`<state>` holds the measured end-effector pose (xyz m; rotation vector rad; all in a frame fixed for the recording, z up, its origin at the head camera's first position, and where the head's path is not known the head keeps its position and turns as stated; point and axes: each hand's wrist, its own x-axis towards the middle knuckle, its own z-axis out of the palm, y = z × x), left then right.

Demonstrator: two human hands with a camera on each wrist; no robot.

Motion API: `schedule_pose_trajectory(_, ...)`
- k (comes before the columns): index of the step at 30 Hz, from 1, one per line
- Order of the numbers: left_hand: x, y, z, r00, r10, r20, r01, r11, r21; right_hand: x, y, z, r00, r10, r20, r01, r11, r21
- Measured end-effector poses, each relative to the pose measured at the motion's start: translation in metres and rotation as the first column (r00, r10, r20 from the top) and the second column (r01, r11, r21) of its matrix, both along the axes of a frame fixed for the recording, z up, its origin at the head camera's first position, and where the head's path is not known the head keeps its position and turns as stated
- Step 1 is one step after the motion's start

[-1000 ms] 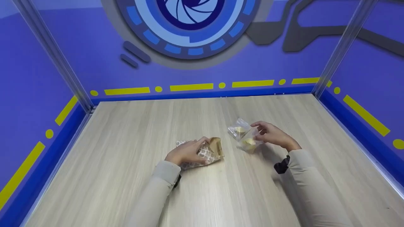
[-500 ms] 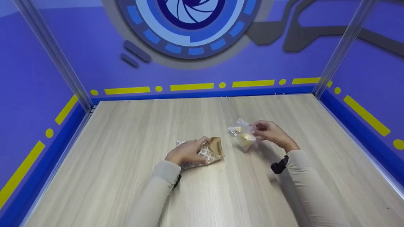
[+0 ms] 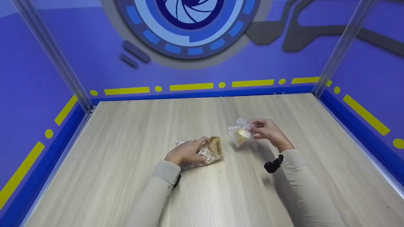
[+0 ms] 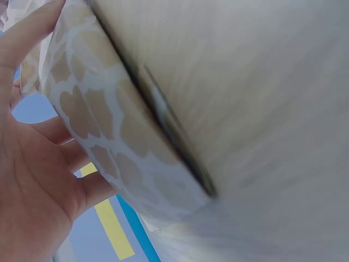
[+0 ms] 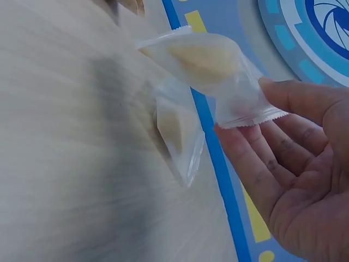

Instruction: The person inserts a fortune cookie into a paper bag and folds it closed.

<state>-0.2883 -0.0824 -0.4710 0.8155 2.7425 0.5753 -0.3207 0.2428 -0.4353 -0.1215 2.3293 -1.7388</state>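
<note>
My left hand (image 3: 187, 153) grips a small paper bag (image 3: 208, 154) with a tan-and-white patch pattern. It lies on its side on the table, its brown mouth facing right. In the left wrist view, thumb and fingers span the patterned bag (image 4: 103, 109). My right hand (image 3: 268, 130) pinches the edge of a clear sealed packet (image 5: 202, 60) between thumb and fingers, a pale yellow piece inside. A second such packet (image 5: 177, 128) rests on the table beneath; in the head view the held packet (image 3: 240, 135) overlaps it.
The wood-grain table (image 3: 142, 126) is walled by blue-purple panels (image 3: 195, 74) with yellow dashes at the back and both sides. Metal posts (image 3: 60, 60) stand at the back corners. A black strap device (image 3: 274, 164) hangs at my right wrist.
My right hand has moved a little left and away from me, carrying its packet from beside the other packet to over it. The left hand and paper bag have stayed still.
</note>
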Motion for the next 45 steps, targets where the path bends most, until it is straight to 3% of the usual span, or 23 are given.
schedule_pose_trajectory(9,0.001,0.0,0.001,1.0,-0.012,-0.016,0.012,1.0,-0.002,-0.003,-0.016,0.001,0.998,-0.038,0.053,0.039,0.999,-0.02)
schedule_pose_trajectory(25,-0.001,-0.001,0.001,0.999,-0.037,-0.039,0.037,0.999,0.007,0.0,-0.046,0.002,0.993,0.029,0.113,-0.026,0.999,-0.025)
schedule_pose_trajectory(45,-0.001,-0.001,0.0,1.0,-0.022,-0.014,0.022,1.0,0.017,0.002,-0.067,-0.004,0.989,0.032,0.141,-0.026,0.999,-0.042)
